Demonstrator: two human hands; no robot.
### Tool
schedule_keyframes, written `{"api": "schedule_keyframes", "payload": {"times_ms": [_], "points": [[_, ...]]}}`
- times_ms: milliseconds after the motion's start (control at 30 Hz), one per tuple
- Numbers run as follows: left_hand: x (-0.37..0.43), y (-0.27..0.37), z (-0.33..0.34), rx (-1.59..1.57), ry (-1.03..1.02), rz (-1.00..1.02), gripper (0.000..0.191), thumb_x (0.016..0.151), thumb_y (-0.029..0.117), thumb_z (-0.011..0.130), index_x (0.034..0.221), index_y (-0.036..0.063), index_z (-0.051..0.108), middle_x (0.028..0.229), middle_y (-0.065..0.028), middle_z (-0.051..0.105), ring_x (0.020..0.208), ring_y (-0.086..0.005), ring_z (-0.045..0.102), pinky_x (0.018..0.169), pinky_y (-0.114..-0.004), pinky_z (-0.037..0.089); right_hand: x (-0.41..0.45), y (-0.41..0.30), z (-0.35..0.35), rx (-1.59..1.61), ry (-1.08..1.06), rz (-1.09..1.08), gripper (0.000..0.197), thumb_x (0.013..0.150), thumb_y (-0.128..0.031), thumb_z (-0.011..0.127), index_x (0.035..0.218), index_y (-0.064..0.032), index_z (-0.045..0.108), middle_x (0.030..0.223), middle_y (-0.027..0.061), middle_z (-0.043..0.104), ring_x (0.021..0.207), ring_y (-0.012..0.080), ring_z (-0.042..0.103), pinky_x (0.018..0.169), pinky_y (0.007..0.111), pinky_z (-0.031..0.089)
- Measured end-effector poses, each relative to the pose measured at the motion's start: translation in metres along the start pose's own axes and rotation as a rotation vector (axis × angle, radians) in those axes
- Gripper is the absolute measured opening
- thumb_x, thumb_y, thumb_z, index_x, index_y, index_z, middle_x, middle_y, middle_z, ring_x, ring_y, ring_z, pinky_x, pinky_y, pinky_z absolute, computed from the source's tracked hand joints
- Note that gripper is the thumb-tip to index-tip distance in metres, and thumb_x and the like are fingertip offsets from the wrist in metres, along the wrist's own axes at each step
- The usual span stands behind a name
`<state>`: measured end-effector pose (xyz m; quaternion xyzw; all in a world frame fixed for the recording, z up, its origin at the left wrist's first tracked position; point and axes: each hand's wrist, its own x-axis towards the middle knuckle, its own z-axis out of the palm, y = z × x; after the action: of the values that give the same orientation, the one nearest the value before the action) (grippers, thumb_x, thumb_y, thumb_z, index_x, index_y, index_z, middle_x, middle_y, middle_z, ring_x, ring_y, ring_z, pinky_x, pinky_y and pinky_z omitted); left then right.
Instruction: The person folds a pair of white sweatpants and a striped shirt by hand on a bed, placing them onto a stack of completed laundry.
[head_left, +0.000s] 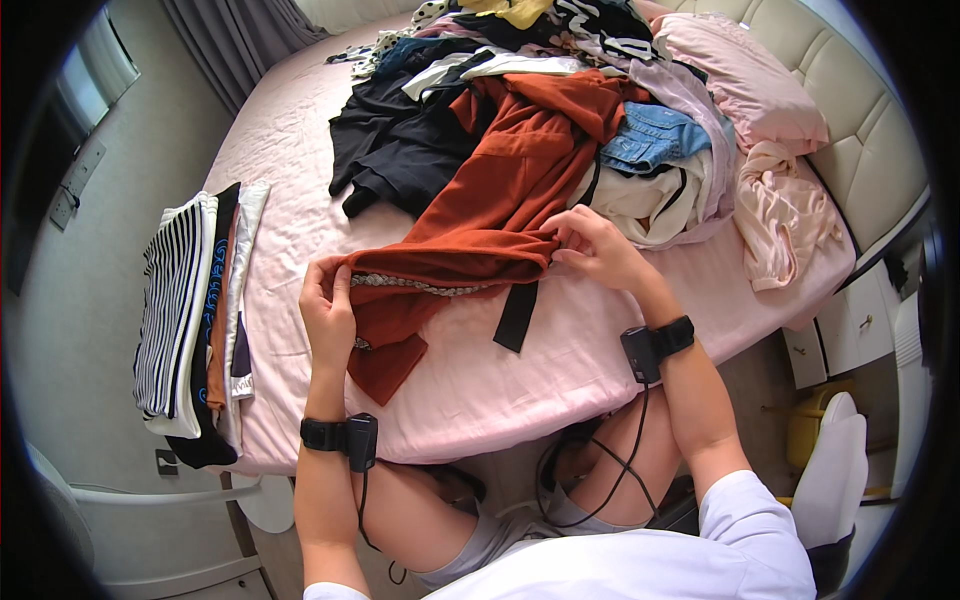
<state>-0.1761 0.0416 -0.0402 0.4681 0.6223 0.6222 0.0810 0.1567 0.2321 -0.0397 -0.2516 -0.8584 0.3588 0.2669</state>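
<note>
A rust-red garment (499, 180) stretches across the bed from the clothes pile towards me. My left hand (328, 311) pinches the left end of its near edge between thumb and fingers. At the right end of that edge, my right hand (604, 247) has its fingertips curled on the fabric. A silvery braided trim (420, 284) runs just under the raised edge between my hands. Below it, a loose rust-red corner (388, 367) lies on the sheet. A black fabric strip (517, 316) hangs out beneath the garment near my right hand.
Folded clothes, including a striped piece (176, 307), lie at the bed's left edge. Behind the garment are black clothing (405, 142) and denim (652, 135). A pale pink garment (784, 217) lies right, near a pillow (742, 82). Cables (637, 442) hang from my wrist devices.
</note>
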Motion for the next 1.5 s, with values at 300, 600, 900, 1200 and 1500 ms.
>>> {"api": "schedule_keyframes", "payload": {"times_ms": [300, 600, 900, 1200, 1500], "points": [[0.001, -0.007, -0.003, 0.057, 0.004, -0.049, 0.003, 0.098, 0.0, 0.061, 0.1, 0.0003, 0.059, 0.088, -0.0037, 0.065, 0.08, -0.0079, 0.06, 0.073, -0.021, 0.047, 0.0, 0.006, -0.003, -0.056, 0.003, -0.111, 0.019, 0.08, 0.007, 0.072, 0.094, -0.0039, 0.066, 0.105, 0.0036, 0.056, 0.088, 0.0128, 0.061, 0.074, 0.026, 0.051], [0.001, -0.017, -0.008, -0.009, -0.024, -0.096, 0.009, 0.093, -0.001, 0.065, 0.102, -0.0003, 0.062, 0.092, -0.0053, 0.067, 0.085, -0.0109, 0.064, 0.078, -0.024, 0.05, 0.004, 0.006, 0.007, 0.01, 0.009, -0.124, 0.023, 0.08, 0.005, 0.075, 0.1, -0.0075, 0.072, 0.106, 0.0048, 0.056, 0.088, 0.0157, 0.062, 0.072, 0.027, 0.053], [0.005, -0.005, -0.022, 0.273, -0.062, 0.235, 0.027, 0.077, -0.006, 0.074, 0.102, 0.0013, 0.07, 0.106, -0.0099, 0.066, 0.1, -0.0224, 0.065, 0.09, -0.031, 0.049, 0.006, -0.002, 0.011, -0.14, -0.103, -0.065, 0.021, 0.078, 0.002, 0.078, 0.095, -0.0056, 0.07, 0.107, 0.0072, 0.05, 0.084, 0.0195, 0.062, 0.072, 0.03, 0.055], [0.0, 0.012, -0.015, 0.288, -0.142, 0.19, 0.029, 0.076, -0.003, 0.078, 0.103, 0.0043, 0.073, 0.102, -0.0075, 0.067, 0.092, -0.0205, 0.066, 0.079, -0.03, 0.051, 0.011, -0.002, 0.017, -0.354, -0.115, -0.22, 0.016, 0.076, -0.001, 0.071, 0.089, -0.0072, 0.064, 0.101, 0.0102, 0.048, 0.078, 0.0249, 0.061, 0.07, 0.036, 0.052], [-0.002, 0.015, -0.011, 0.309, -0.131, 0.202, 0.019, 0.076, -0.003, 0.077, 0.093, 0.0027, 0.071, 0.096, -0.0066, 0.065, 0.085, -0.0191, 0.064, 0.071, -0.029, 0.049, 0.009, -0.019, 0.007, -0.16, 0.062, -0.291, 0.017, 0.074, 0.001, 0.068, 0.086, -0.0044, 0.058, 0.098, 0.0115, 0.052, 0.081, 0.028, 0.061, 0.071, 0.035, 0.052]]}}
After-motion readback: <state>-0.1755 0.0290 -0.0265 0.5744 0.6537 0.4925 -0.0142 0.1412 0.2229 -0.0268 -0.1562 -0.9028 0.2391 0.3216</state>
